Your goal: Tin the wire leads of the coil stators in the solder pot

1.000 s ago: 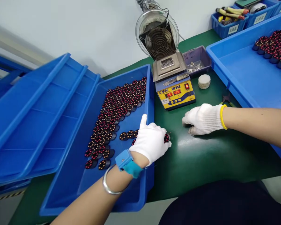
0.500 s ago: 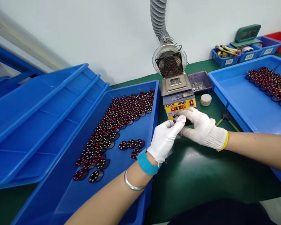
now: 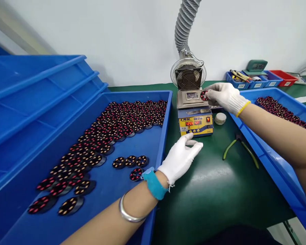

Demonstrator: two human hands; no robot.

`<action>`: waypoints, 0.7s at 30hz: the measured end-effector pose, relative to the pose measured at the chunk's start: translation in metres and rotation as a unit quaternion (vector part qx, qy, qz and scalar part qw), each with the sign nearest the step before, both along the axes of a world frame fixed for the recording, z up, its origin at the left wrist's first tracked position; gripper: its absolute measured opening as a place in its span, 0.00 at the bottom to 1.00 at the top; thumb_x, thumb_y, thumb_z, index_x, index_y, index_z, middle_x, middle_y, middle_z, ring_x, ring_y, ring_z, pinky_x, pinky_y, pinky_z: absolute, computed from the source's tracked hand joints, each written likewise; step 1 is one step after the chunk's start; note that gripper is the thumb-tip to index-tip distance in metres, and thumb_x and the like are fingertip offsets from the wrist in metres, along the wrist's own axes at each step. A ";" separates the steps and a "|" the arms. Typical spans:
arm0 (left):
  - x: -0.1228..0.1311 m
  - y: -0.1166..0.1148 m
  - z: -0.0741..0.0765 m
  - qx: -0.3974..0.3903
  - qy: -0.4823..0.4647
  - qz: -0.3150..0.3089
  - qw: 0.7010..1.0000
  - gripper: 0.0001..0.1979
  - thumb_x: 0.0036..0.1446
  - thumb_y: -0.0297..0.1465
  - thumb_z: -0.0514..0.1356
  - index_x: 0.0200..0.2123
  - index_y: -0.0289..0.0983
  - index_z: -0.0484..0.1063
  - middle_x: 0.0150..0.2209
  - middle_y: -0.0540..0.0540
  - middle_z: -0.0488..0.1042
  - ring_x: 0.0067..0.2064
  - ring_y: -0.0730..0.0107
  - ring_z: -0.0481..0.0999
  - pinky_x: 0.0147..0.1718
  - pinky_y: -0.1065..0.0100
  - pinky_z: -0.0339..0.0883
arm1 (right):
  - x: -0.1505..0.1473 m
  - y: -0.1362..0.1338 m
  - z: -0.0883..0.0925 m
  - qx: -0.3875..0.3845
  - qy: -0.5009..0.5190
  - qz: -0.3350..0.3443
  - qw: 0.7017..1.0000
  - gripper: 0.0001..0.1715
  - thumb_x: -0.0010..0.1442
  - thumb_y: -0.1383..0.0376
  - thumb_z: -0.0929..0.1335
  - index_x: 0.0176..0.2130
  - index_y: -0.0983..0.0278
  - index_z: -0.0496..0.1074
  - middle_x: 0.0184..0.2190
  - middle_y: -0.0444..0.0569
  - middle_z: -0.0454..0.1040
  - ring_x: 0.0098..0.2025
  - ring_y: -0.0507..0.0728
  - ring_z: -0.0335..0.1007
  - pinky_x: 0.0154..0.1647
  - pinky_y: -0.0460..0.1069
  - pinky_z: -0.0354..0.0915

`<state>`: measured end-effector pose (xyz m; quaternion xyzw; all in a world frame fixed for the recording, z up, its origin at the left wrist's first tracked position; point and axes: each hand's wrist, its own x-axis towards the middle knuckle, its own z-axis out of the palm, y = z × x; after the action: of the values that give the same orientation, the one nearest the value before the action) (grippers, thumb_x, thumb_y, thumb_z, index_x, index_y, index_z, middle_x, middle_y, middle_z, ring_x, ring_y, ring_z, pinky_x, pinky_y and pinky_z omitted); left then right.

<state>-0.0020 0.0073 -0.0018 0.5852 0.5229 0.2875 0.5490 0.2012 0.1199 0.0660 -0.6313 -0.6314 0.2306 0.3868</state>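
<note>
My right hand (image 3: 225, 97), in a white knit glove with a yellow cuff, pinches a small round black part with red dots (image 3: 204, 95). It holds this part upright at the right edge of the solder pot's metal top (image 3: 181, 100), beside the small square bath (image 3: 192, 95). Below the pot's yellow front panel (image 3: 197, 124), my left hand (image 3: 181, 157) hovers over the green table, gloved in white, fingers apart and holding nothing. Many similar round parts (image 3: 127, 115) stand in rows in the blue tray (image 3: 153, 190) on the left.
Behind the pot are a fan (image 3: 189, 79) and a grey duct hose (image 3: 185, 29). A round white container (image 3: 220, 118) and green-handled cutters (image 3: 239, 144) lie to the right. Another blue tray (image 3: 266, 149) holds more parts. Small bins and a clock (image 3: 256, 65) stand behind.
My hands were together in front of the pot and have parted. My right hand has moved up and away with the round part to the pot's top; my left hand has opened. The view has shifted.
</note>
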 end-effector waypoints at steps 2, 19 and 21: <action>-0.003 0.001 -0.002 0.001 0.028 -0.030 0.999 0.36 0.56 0.44 0.58 0.62 0.30 0.56 0.45 0.39 0.74 0.39 0.63 0.75 0.38 0.62 0.68 | 0.001 0.024 0.009 0.002 -0.084 -0.023 0.996 0.17 0.53 0.55 0.68 0.38 0.63 0.77 0.23 0.45 0.74 0.29 0.55 0.74 0.39 0.54 0.70; -0.004 -0.003 0.000 0.011 0.097 -0.058 0.993 0.38 0.50 0.49 0.59 0.60 0.35 0.63 0.46 0.41 0.76 0.41 0.58 0.76 0.41 0.64 0.66 | -0.023 0.080 0.015 -0.034 -0.319 -0.033 0.947 0.26 0.53 0.52 0.66 0.41 0.71 0.73 0.36 0.57 0.74 0.43 0.61 0.72 0.46 0.55 0.67; -0.004 -0.003 0.001 0.013 0.101 -0.059 0.993 0.38 0.50 0.49 0.59 0.61 0.35 0.63 0.46 0.41 0.76 0.41 0.58 0.77 0.41 0.64 0.66 | -0.024 0.080 0.014 -0.030 -0.325 -0.037 0.944 0.26 0.53 0.52 0.66 0.42 0.71 0.72 0.36 0.57 0.74 0.43 0.61 0.72 0.46 0.54 0.67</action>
<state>-0.0060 0.0040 -0.0009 0.6482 0.5362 0.2009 0.5020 0.1776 0.2000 0.0805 -0.7064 -0.6916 0.0170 0.1498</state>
